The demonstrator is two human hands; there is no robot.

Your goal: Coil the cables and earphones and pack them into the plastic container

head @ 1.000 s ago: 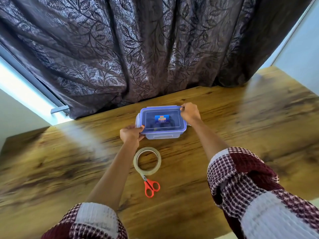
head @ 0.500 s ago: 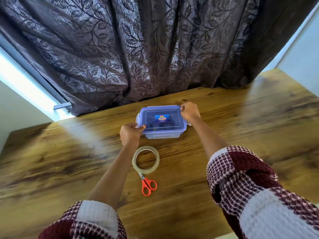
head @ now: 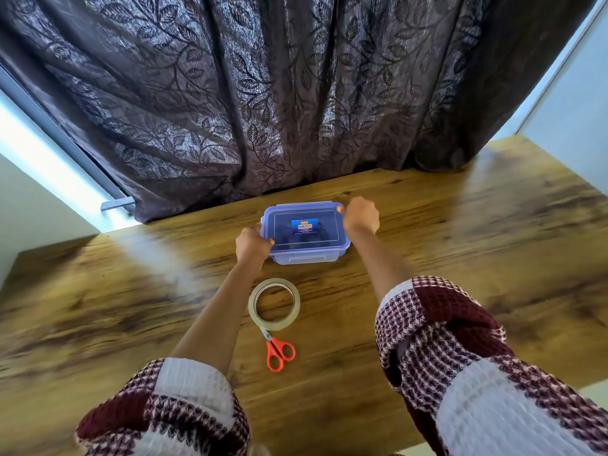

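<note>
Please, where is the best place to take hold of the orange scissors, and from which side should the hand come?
Probably the orange handle loops of the scissors, taken from the near side: they point toward the person, while the blade tips lie against the tape roll.

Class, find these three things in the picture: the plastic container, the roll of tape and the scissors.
plastic container point(head: 306, 256): head view, front wall below the lid.
roll of tape point(head: 252, 302): head view, left side of the ring.
scissors point(head: 280, 353): head view, orange handles.

We see wooden table point(head: 460, 245), dark-grained, glossy. Behind table: dark leaf-patterned curtain point(head: 263, 93) hanging in folds. Left of curtain: bright window strip point(head: 42, 156), metal handle point(head: 117, 204). Right of curtain: pale wall point(head: 572, 103).
</note>
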